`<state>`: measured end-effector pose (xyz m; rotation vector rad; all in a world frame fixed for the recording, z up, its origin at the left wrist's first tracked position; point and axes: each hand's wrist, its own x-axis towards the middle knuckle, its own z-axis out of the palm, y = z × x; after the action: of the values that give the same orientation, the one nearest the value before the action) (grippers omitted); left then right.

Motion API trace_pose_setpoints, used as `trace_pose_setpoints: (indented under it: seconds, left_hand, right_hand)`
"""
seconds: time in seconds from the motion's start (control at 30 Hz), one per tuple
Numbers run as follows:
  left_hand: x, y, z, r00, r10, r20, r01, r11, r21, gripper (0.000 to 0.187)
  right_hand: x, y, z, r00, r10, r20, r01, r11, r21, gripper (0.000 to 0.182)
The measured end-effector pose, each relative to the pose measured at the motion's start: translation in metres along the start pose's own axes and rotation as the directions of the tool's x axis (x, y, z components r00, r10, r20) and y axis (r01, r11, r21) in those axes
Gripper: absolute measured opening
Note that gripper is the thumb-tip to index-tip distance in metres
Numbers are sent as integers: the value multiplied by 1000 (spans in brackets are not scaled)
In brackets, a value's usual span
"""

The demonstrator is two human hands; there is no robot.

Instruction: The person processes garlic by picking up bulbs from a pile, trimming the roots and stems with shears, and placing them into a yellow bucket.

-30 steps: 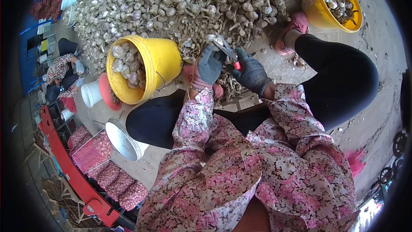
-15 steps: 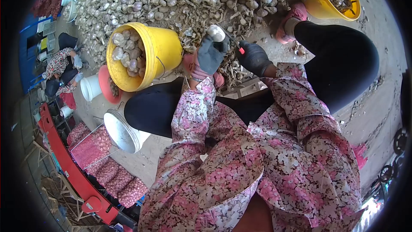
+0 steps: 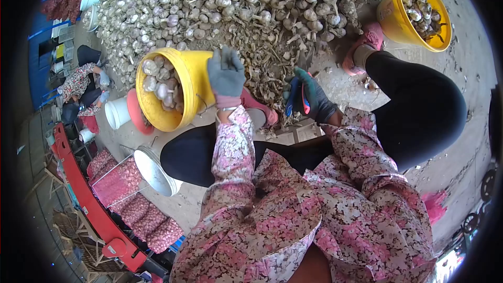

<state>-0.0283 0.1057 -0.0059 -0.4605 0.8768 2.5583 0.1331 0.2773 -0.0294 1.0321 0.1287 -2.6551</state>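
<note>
My left hand [image 3: 226, 73], in a grey glove, is open beside the tilted yellow bucket [image 3: 198, 76], fingers stretched out and nothing in them. Garlic bulbs [image 3: 163, 88] lie inside that bucket. In my gloved right hand [image 3: 316, 98] is a pair of hand shears [image 3: 292, 99] with blue and red handles; the blades cannot be made out. Beyond both hands spreads a big heap of garlic [image 3: 209, 5] with stems on. Dry stalks and leaf scraps [image 3: 270, 73] cover the ground between the hands and the heap.
A second yellow bucket [image 3: 387, 15] with trimmings or bulbs stands at upper right near my foot. White buckets [image 3: 157, 170] and a red-rimmed one [image 3: 137, 112] are at left. Pink net sacks [image 3: 141, 212] lie by a red beam [image 3: 97, 215]. Another person [image 3: 78, 86] works far left.
The garlic bulb that my left hand held is gone from it. That hand has moved left to the bucket and opened. My right hand has turned the shears, their handles now showing.
</note>
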Motion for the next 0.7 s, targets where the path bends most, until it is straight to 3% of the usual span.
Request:
trace_pose_setpoints:
  seconds: [0.03,0.1,0.17,0.2,0.23,0.3,0.33,0.4,0.43,0.5,0.53,0.57,0.6,0.63,0.67,0.7]
  left_hand:
    - [24,-19,-6,996,14,-86,6,974,226,44]
    - [68,-55,0,980,94,-176,45,756,652,35]
    - [138,-79,-29,996,84,-43,-6,511,859,32]
    - [155,-93,-21,995,102,9,-58,495,867,33]
    - [191,-108,-39,970,170,172,-207,213,955,36]
    - [216,-120,-22,958,118,260,-223,-259,940,49]
    - [220,-127,-14,959,110,260,-226,-256,940,49]
    - [223,-141,-7,997,34,69,-24,-722,692,67]
    - [223,-144,-9,997,27,66,-27,-720,694,67]
    - [216,-141,-18,991,52,-121,125,-666,736,77]
    - [201,-134,-14,978,39,-204,183,-622,762,72]
    - [214,-140,-75,997,33,-68,76,-457,886,70]
    - [200,-139,-102,998,33,49,-41,-204,978,67]
    - [167,-129,-81,938,-129,-323,342,189,920,61]
    - [144,-115,-80,864,-241,-441,502,356,788,53]
    - [118,-109,-78,893,-282,-351,447,652,612,52]
  right_hand:
    - [2,2,0,1000,-4,-5,4,1000,8,40]
    - [2,5,-3,990,-61,-124,44,990,-135,39]
    - [6,5,-10,988,-53,-144,31,988,-151,40]
    - [8,5,-10,985,-59,-163,28,983,-183,40]
    - [9,3,-10,982,-67,-179,27,976,-217,41]
    - [5,-6,-2,978,-52,-202,-7,960,-279,41]
    - [1,-12,5,977,-76,-199,4,941,-339,41]
    - [-6,-23,11,973,-183,-138,98,877,-471,40]
    - [-7,-28,13,972,-185,-145,97,877,-470,40]
    - [-9,-36,20,945,-316,84,318,948,-20,38]
    - [-16,-46,31,936,-315,158,308,949,72,38]
    - [-14,-49,27,936,-312,163,304,950,72,38]
    - [-12,-50,19,950,-270,155,284,955,-81,37]
    - [-8,-48,13,963,-232,141,260,937,-232,37]
    - [0,-44,10,954,-298,-36,229,801,-553,40]
    - [1,-42,5,955,-294,-29,230,799,-555,40]
